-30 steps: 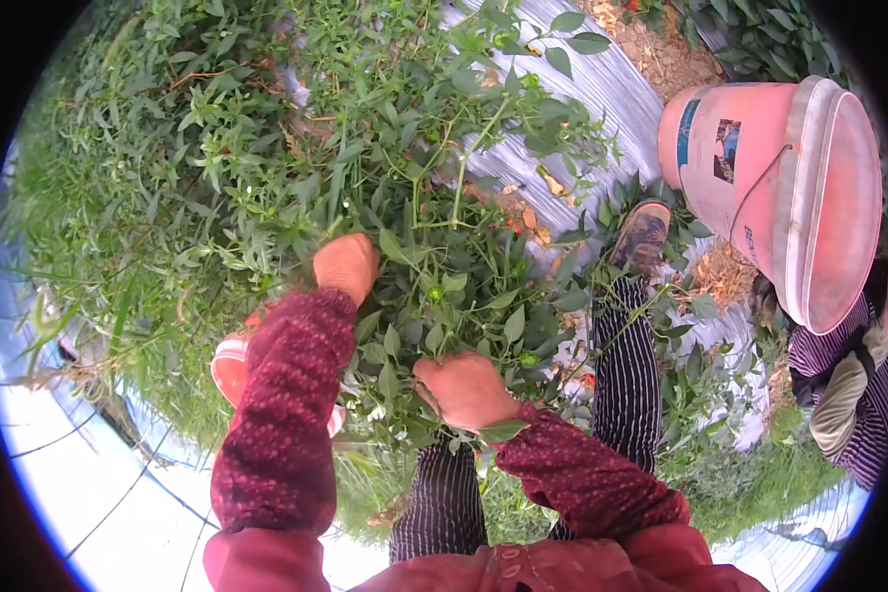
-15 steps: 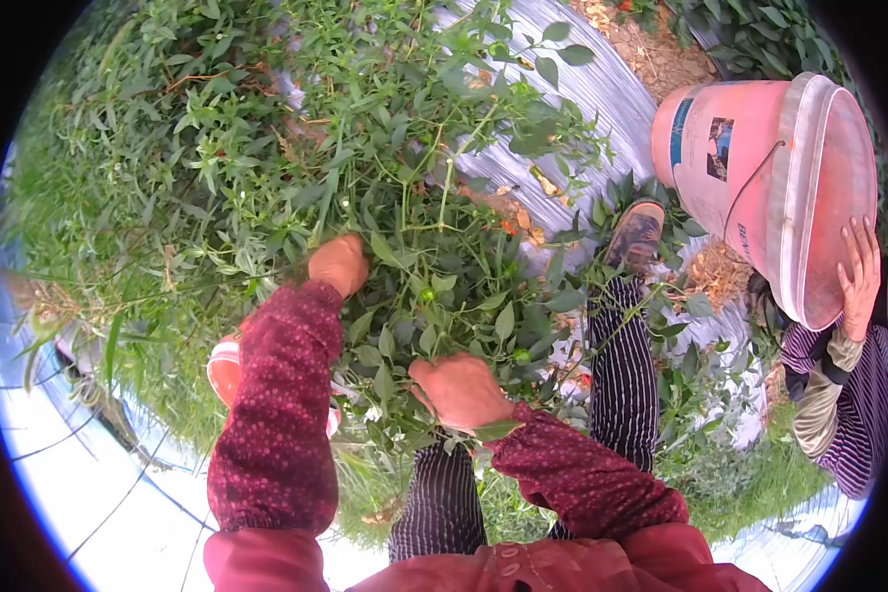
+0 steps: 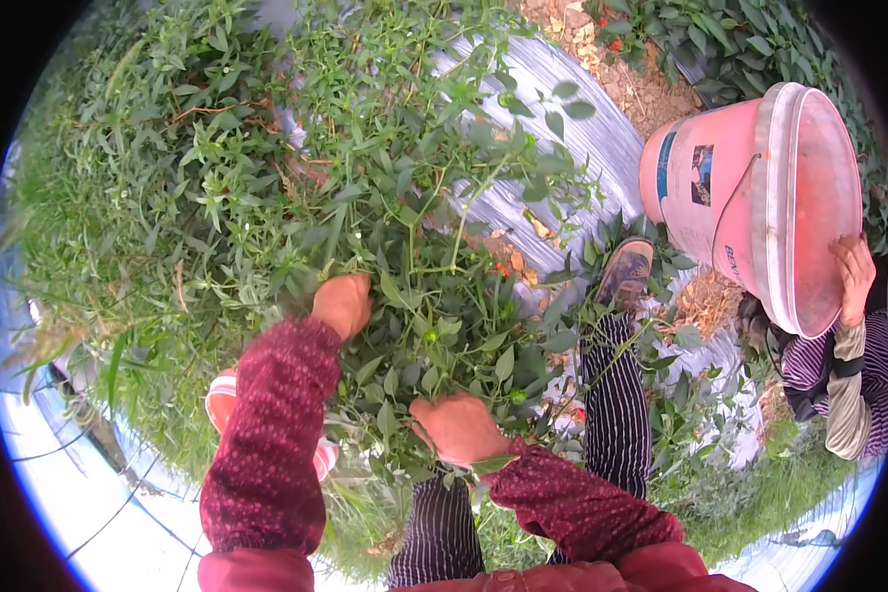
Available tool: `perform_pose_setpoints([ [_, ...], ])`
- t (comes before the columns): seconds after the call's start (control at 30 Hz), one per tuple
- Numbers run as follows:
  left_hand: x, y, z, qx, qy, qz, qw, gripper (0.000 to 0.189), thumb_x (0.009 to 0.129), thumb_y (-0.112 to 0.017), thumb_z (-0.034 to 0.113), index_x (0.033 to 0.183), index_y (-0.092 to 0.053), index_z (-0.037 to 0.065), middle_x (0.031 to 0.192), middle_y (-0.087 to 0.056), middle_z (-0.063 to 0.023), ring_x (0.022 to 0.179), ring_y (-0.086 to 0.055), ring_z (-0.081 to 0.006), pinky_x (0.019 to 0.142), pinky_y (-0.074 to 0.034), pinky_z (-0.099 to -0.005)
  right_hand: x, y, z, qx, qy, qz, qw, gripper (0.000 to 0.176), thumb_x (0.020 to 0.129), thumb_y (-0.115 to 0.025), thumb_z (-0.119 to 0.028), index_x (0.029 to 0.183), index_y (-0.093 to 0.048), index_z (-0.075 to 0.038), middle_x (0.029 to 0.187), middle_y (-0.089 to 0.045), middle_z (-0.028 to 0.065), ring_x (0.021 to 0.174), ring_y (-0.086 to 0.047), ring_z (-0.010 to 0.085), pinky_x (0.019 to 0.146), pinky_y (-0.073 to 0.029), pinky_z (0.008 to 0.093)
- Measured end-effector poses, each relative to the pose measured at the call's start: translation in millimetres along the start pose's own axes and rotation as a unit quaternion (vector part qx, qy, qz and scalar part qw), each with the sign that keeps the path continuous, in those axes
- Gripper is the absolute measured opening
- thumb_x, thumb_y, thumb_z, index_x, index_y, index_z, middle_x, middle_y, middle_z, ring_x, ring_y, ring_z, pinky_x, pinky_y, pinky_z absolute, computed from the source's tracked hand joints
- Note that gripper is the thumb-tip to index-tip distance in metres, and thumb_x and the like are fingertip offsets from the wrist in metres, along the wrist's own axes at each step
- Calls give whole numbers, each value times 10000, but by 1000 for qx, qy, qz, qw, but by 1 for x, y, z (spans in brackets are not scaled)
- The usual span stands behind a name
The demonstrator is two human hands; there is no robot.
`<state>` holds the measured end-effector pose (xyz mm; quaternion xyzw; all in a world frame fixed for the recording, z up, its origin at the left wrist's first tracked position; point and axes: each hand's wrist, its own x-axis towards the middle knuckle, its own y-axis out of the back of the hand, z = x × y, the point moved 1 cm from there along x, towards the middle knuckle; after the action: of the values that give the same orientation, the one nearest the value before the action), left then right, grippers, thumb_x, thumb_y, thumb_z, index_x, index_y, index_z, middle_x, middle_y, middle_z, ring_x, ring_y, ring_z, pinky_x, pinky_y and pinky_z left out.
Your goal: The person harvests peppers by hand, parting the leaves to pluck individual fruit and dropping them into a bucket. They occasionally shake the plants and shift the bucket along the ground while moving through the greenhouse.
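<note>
My left hand [image 3: 343, 306] is closed among the stems and leaves left of a pepper plant [image 3: 424, 340]; its fingertips are hidden in foliage. My right hand [image 3: 461, 429] is lower and nearer my body, fingers curled into the leaves at the plant's near side. What either hand grips does not show clearly. Small green peppers [image 3: 431, 336] hang between and beside the hands. Dark red dotted sleeves cover both forearms.
At right, another person's hand [image 3: 854, 276] rests on a pink bucket [image 3: 710, 187] lying tilted. My shoe [image 3: 624, 273] stands beside silvery plastic mulch [image 3: 582, 128]. A red-and-white container [image 3: 222, 400] is partly hidden behind my left sleeve. Dense weeds [image 3: 138, 197] grow at left.
The view has shifted a little, so both my hands appear lower. Each remains closed in the foliage. The other person's hand has shifted slightly on the bucket.
</note>
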<state>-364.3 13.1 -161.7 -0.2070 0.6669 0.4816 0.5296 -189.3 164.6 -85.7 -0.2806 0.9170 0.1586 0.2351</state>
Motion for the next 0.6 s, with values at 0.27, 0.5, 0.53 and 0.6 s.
perform_pose_setpoints([
  [0.27, -69, 14, 13, -284, -29, 169, 943, 151, 796, -598, 93, 927, -594, 19, 919, -607, -168, 839, -608, -333, 723, -495, -371, -1, -2, -1, -16, 2, 3, 1000, 163, 798, -583, -205, 804, -547, -46, 597, -582, 144, 583, -615, 318, 628, -493, 430],
  [0.5, -117, -3, 40, -356, -24, 171, 918, 180, 790, -593, 27, 969, -583, 41, 856, -617, -158, 795, -619, -324, 719, -503, -359, -1, -9, 6, -15, 10, 1, 1000, 186, 792, -617, -223, 821, -548, -52, 599, -565, 151, 593, -598, 343, 596, -490, 454],
  [0.53, -122, -2, 42, -390, 14, 141, 910, 184, 787, -595, 30, 970, -583, 47, 823, -622, -155, 777, -622, -326, 715, -505, -363, -1, -10, 8, -15, 6, -4, 1000, 185, 791, -618, -223, 823, -548, -55, 597, -564, 149, 592, -598, 342, 598, -492, 454],
  [0.6, -131, 7, 36, -351, 0, 167, 921, 186, 784, -584, 23, 967, -589, 57, 771, -622, -154, 751, -620, -340, 694, -503, -391, 0, -15, 7, -8, 3, -7, 1000, 184, 791, -619, -224, 825, -548, -57, 594, -563, 147, 591, -599, 340, 600, -493, 455],
])
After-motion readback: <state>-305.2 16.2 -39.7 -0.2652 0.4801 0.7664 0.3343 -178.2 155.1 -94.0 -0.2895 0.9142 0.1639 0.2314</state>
